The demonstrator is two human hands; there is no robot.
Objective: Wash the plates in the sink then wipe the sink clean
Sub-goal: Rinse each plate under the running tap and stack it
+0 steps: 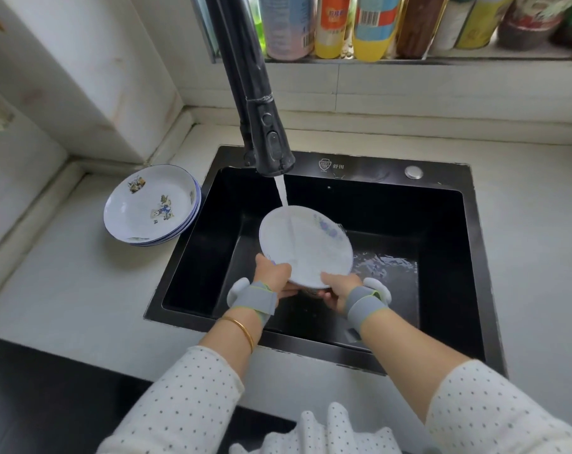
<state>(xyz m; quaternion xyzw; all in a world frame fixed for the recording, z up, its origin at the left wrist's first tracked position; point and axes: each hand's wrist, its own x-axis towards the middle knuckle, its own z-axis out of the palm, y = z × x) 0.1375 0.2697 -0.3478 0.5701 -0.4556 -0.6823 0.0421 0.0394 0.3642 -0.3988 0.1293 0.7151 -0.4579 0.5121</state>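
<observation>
A white plate (306, 245) with a blue flower print is tilted over the black sink (442, 257). My left hand (273, 276) grips its near left edge, thumb on top. My right hand (338, 288) grips its near right edge. Water runs from the black faucet (268, 139) onto the plate's face and flows down it. A stack of white printed plates (152, 204) with blue rims sits on the counter left of the sink. Some water lies on the sink floor at the right.
Bottles and cans (376, 24) line the ledge behind the faucet. A round metal button (413, 172) sits on the sink's back rim. A white tiled wall corner stands at the left. Light counter (81, 283) surrounds the sink.
</observation>
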